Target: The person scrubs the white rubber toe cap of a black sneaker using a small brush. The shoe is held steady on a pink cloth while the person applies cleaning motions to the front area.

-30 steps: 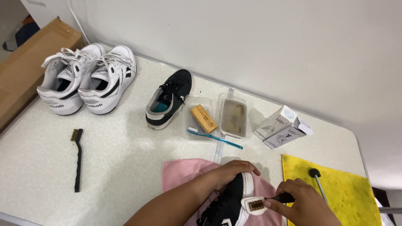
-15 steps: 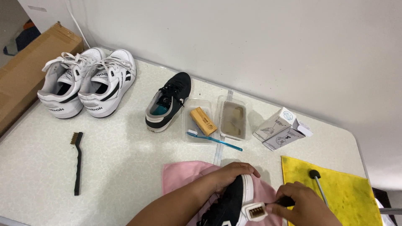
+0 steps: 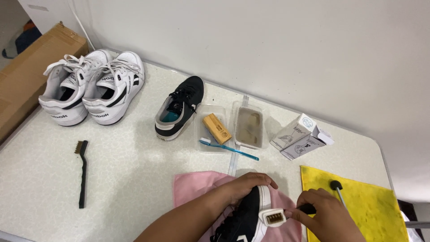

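Shifted since a second ago — brush head (image 3: 273, 218) slid along the white sole edge, right hand (image 3: 326, 216) a touch lower; left hand (image 3: 247, 186) unmoved on the shoe. Black shoe (image 3: 242, 218) lying on pink cloth (image 3: 197, 184), near table edge, toe toward the wall. Left hand curled over the toe, pressing it down. Right hand closed round a dark brush handle, bristles touching the sole rim. Step judged: scrubbing the sole edge, mid-way. Next stroke calls for firm hold on the toe and short passes along the rim, bristles kept off the black upper. Nearby, untouched — second black shoe (image 3: 179, 107), white pair (image 3: 92, 87), tray (image 3: 210, 134) with wood block and blue toothbrush (image 3: 229, 149), long black brush (image 3: 82, 172), yellow cloth (image 3: 367, 206), small box (image 3: 301, 136).
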